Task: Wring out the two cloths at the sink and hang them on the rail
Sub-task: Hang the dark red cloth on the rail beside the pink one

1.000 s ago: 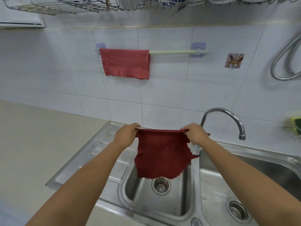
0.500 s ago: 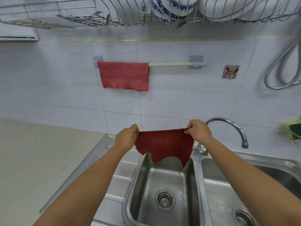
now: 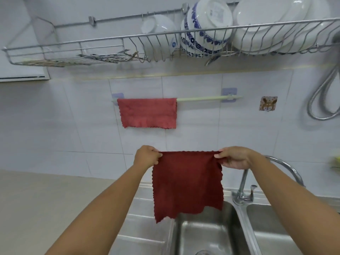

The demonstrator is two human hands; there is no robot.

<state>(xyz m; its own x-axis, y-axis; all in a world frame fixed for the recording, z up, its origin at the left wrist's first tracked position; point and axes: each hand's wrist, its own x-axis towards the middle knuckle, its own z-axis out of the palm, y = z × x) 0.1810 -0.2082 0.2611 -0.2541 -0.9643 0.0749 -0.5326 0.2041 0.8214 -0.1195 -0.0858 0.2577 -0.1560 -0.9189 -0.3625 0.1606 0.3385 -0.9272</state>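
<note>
**Second cloth held taut, ready for the rail**

The dark red cloth looks soft, limp and light, probably damp, so it is best held by its top corners. The left hand and right hand each pinch a corner, fingers closed on the fabric; the hem runs straight between them and the rest hangs below, above the sink. Both arms reach forward. The rail sits above the fingertips, its bare stretch beside the lighter cloth already hung.
</note>
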